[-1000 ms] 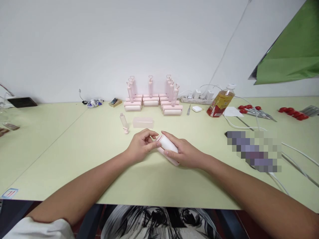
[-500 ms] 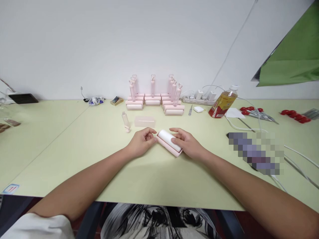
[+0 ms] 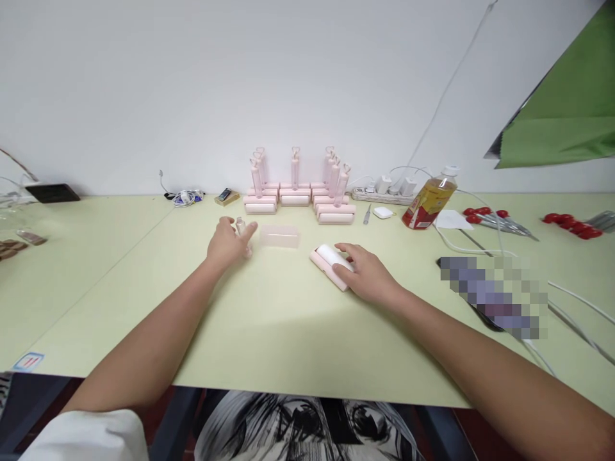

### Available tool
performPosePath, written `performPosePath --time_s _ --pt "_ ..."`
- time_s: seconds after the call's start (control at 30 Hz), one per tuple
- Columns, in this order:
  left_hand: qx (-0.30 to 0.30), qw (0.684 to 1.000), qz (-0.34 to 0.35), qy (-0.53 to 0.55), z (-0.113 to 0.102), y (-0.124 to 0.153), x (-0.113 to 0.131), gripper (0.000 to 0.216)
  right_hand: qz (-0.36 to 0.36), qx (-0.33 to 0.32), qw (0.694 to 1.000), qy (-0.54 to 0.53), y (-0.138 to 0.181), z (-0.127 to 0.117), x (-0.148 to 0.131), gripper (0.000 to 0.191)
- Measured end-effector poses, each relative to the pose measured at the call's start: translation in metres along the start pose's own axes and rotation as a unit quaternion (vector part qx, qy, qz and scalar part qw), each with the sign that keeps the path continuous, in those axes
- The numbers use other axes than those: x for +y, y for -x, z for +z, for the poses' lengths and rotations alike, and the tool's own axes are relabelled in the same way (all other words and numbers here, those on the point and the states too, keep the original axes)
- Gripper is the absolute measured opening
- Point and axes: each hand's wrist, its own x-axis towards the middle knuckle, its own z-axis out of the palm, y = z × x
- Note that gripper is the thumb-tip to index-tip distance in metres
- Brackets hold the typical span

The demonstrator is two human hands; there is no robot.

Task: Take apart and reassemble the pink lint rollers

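My right hand (image 3: 369,274) is closed around the right end of a lint roller head (image 3: 331,264), a white roll in a pale pink holder, tilted on the table. My left hand (image 3: 228,244) is at a small clear pink handle (image 3: 241,225) lying on the table, its thumb across it and the fingers round the far side. The hand hides much of the handle's middle. Just right of the left hand lies a translucent pink cover (image 3: 279,237). Behind, several assembled pink lint rollers (image 3: 335,214) stand with upright handles.
A drink bottle (image 3: 429,198), a power strip (image 3: 384,194) and a small white case (image 3: 383,213) are at the back right. Red-handled tools (image 3: 571,224) lie farther right. White cables and a pixelated object (image 3: 490,294) are near my right forearm. Bundled cable (image 3: 185,197) lies back left.
My left hand has left the roller head and moved left and away from me to the clear handle. The right hand keeps the roller head, which has shifted slightly right.
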Motion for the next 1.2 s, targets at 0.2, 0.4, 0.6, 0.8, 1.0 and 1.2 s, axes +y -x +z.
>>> performPosePath --time_s 0.2,0.4,0.6,0.8,1.0,1.2 --pt "-0.058 0.992 -0.007 -0.116 0.016 0.003 0.001 0.063 -0.015 0.05 0.998 0.027 0.002 -0.002 0.0 0.052" --pt "-0.083 0.989 0.033 -0.114 0.005 0.0 0.001 0.03 -0.071 0.13 0.988 0.04 0.007 -0.004 -0.003 0.05" --pt "-0.119 0.982 0.094 -0.113 -0.005 0.017 0.013 0.026 -0.174 0.162 0.971 -0.003 0.021 -0.003 -0.019 0.038" --pt "-0.185 0.947 0.237 -0.114 0.006 0.058 0.031 0.017 -0.197 0.094 0.974 -0.06 0.03 0.001 -0.025 0.041" --pt "-0.305 0.868 0.392 -0.013 0.024 0.109 0.053 0.011 -0.217 -0.055 0.972 -0.071 0.037 0.006 -0.036 0.043" --pt "-0.363 0.857 0.357 0.08 0.018 0.098 0.042 0.017 -0.1 0.016 0.985 -0.142 0.035 0.002 -0.036 0.013"
